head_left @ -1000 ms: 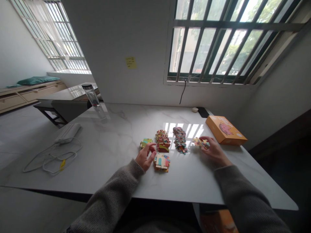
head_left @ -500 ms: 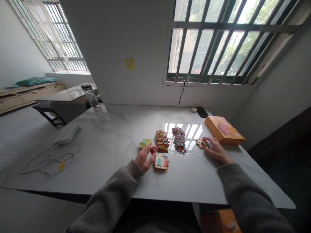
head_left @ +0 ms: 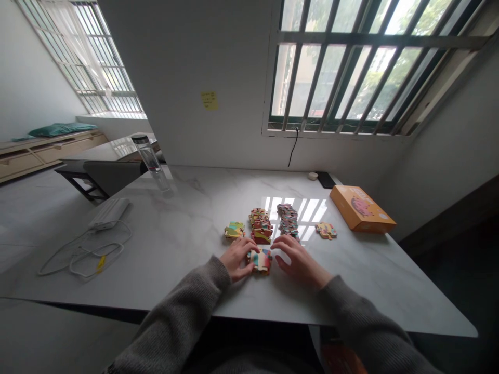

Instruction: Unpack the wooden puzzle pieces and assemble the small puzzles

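A small stack of puzzle pieces (head_left: pixel 262 261), cream, blue and red on top, lies near the front of the table. My left hand (head_left: pixel 237 258) rests at its left side, thumb and forefinger apart and touching its edge. Just right of the stack, my right hand (head_left: pixel 298 261) hovers with bent, spread fingers and holds nothing. Behind them stand a long overlapping row of red-edged puzzle pieces (head_left: pixel 260 226) and a second row of pinkish-grey puzzle pieces (head_left: pixel 287 219). A green and yellow puzzle stack (head_left: pixel 234 229) sits to the left, and another small puzzle stack (head_left: pixel 326 229) to the right.
An orange box (head_left: pixel 362 209) stands at the right edge, with a black phone (head_left: pixel 325 180) and a small white object (head_left: pixel 312 176) behind. On the left are a white power strip (head_left: pixel 109 214) with its cable (head_left: pixel 74 262) and a clear bottle (head_left: pixel 146 154).
My right hand has left the small stack on the right and moved left to the front stack. My left hand has shifted slightly right, against that stack's edge.
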The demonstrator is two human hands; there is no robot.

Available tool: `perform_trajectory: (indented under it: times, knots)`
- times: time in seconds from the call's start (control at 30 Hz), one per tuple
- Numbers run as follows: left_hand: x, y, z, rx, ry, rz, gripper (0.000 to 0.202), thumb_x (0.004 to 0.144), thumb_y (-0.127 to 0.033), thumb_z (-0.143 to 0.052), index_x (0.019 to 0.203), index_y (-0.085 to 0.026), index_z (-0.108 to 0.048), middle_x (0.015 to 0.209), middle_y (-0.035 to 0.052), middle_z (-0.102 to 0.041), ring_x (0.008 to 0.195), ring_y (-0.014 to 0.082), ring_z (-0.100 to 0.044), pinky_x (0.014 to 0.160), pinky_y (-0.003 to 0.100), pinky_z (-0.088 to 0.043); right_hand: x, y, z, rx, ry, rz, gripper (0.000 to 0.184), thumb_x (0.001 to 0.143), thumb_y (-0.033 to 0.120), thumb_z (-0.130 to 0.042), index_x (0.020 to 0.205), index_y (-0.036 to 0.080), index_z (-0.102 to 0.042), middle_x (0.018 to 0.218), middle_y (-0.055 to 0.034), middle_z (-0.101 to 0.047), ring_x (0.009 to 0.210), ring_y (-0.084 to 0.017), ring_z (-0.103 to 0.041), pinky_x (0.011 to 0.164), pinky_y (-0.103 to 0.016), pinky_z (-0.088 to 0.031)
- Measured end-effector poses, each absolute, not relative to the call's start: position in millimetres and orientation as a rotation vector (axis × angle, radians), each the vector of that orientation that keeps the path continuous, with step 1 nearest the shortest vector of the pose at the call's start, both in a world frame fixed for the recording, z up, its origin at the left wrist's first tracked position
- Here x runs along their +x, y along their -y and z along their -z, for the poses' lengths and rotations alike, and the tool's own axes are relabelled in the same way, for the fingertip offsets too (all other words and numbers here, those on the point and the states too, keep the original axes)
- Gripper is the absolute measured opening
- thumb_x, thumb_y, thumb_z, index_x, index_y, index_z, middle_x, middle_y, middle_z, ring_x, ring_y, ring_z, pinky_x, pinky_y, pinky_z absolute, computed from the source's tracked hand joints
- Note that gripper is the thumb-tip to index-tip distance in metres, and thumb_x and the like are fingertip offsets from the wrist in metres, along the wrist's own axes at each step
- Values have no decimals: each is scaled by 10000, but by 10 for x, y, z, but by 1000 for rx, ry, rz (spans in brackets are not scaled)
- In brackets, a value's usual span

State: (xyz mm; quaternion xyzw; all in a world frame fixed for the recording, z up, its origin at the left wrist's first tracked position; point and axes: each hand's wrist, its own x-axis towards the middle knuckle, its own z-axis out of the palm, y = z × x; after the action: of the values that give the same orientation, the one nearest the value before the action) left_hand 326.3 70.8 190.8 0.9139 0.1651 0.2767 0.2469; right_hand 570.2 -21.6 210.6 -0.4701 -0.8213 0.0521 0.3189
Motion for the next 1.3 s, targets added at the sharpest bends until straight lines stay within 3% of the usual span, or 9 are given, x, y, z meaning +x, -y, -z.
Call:
perform_trajectory:
  times: [0.2,0.37,0.67,0.8,0.97,1.17,1.3]
  knots:
    - [3256,-793,-1836,2503,-463,-762,268,798,-239,-666,1057,-214,-602,1090,76,-639,1047,260,-571,993,433,-443,5482,234,-2127,-1165,2168,-264,165,887,166,-626,1038,231,-620,1072,-97,-614,988,-224,-598,877,-391,-535]
    - [3222,-848,-1823,2507,-464,-713,293,847,-363,-701,1083,-217,-606,1097,80,-657,1044,262,-594,977,435,-454,5552,199,-2072,-1175,2149,-280,206,892,249,-688,1082,219,-615,1090,-105,-626,992,-230,-611,876,-402,-548]
    - [3226,-794,-1936,2509,-394,-957,340,832,-316,-711,1136,-212,-602,1121,97,-637,1056,258,-601,974,436,-494,5583,230,-2146,-1110,2136,-120,184,931,267,-653,1109,239,-619,1153,-109,-662,1042,-257,-604,881,-444,-533]
    - [3241,-754,-1989,2478,-399,-1153,354,813,-290,-744,1121,-211,-588,1073,91,-624,1018,246,-609,930,426,-527,5525,245,-2182,-1117,1919,-205,301,944,244,-611,1243,260,-572,1261,-118,-620,1146,-267,-583,935,-458,-512]
    - [3239,-710,-2041,2469,-468,-1287,322,791,-296,-782,1040,-199,-604,1026,82,-599,973,234,-610,867,406,-559,5334,229,-2196,-1158,1633,-585,469,959,273,-564,1401,246,-410,917,-36,-652,836,-196,-634,771,-371,-535]
    - [3260,-677,-1999,2506,-407,-1273,207,850,-286,-731,1025,-210,-651,973,66,-616,910,212,-628,809,374,-572,5183,125,-2125,-1142,1402,-632,225,976,337,-527,1175,233,-514,884,-29,-607,811,-182,-608,766,-346,-535]
    - [3251,-650,-2004,2546,-420,-1191,243,853,-247,-693,1091,-227,-649,1169,105,-606,1059,248,-610,887,416,-555,5236,77,-2086,-1145,1382,-599,178,966,375,-554,1062,226,-541,921,-51,-637,835,-190,-627,766,-345,-544]
